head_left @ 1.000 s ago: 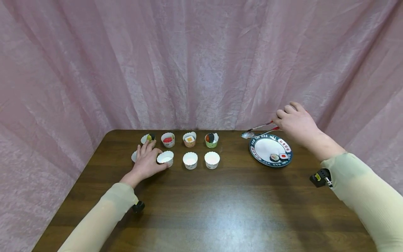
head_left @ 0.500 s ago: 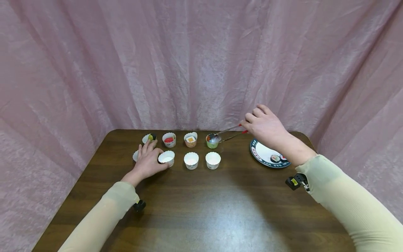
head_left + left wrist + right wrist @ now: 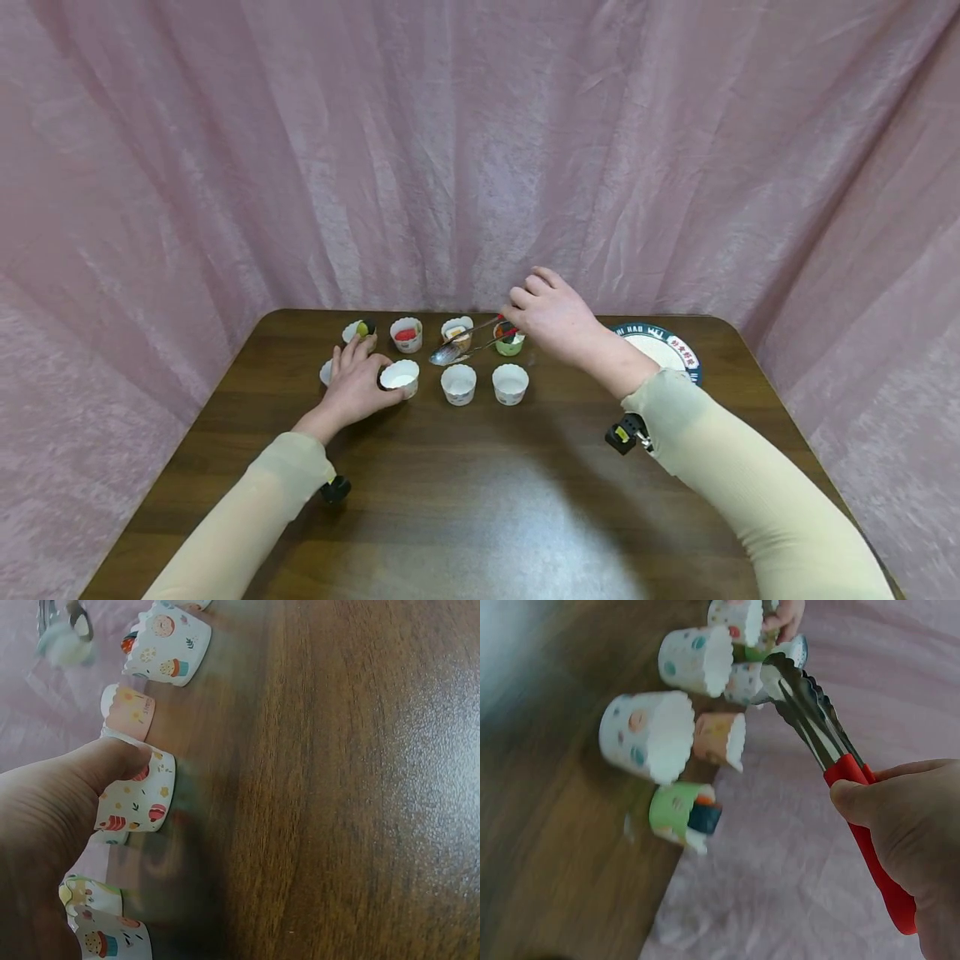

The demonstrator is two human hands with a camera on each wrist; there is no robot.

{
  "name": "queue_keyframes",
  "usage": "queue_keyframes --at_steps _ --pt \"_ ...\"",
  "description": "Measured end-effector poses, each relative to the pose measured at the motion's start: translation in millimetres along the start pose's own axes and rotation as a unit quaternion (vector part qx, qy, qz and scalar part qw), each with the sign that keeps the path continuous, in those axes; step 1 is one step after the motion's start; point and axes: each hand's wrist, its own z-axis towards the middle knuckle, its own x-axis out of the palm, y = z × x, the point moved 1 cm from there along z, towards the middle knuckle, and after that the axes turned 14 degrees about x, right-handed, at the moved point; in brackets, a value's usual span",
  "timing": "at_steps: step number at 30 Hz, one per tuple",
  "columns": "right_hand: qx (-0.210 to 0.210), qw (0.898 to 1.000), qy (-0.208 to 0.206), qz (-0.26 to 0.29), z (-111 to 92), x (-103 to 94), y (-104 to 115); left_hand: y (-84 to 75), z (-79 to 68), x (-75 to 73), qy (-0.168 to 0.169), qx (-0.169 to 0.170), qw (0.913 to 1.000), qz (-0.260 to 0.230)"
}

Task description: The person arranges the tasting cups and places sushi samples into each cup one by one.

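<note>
My left hand (image 3: 352, 385) grips a white patterned paper baking cup (image 3: 400, 377) standing on the table, the thumb on its near side in the left wrist view. My right hand (image 3: 558, 321) holds red-handled metal tongs (image 3: 821, 720), raised above the cups and pointing left. In the head view the tongs' tips overlap the orange cup (image 3: 462, 342), which has a white and yellow piece in it. No food shows between the tongs' tips. Two more white cups (image 3: 458, 384) (image 3: 511, 384) stand to the right of the held one.
Behind stand a green cup (image 3: 508, 346) with a dark piece, a cup with red food (image 3: 406, 336) and one with green and dark pieces (image 3: 358, 332). Another white cup (image 3: 326, 372) is mostly hidden by my left hand. A blue-rimmed plate (image 3: 686, 357) lies right, partly covered by the right arm.
My right hand has carried the tongs leftward from over the plate, past the green cup, to near the orange cup. The left hand has stayed on its cup.
</note>
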Motion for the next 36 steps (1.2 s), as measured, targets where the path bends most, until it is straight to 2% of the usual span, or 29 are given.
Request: queue_keyframes --at_steps 7,13,16,24,36 --pt "-0.006 1.0 0.014 -0.005 20 6.8 24 -0.1 1.6 2.0 0.002 -0.008 0.9999 -0.006" --pt "-0.008 1.0 0.029 0.006 31 12.6 38 1.7 2.7 3.7 -0.003 -0.001 1.0 -0.009" --pt "-0.009 1.0 0.021 0.011 35 16.7 43 2.2 2.9 3.8 -0.003 0.002 0.9999 -0.01" --pt "-0.012 1.0 0.005 0.018 44 20.4 53 4.2 2.1 1.7 -0.004 0.003 0.9999 -0.009" --pt "-0.016 1.0 -0.002 0.026 42 21.2 55 -1.9 0.5 -4.0 0.002 -0.006 1.0 -0.006"
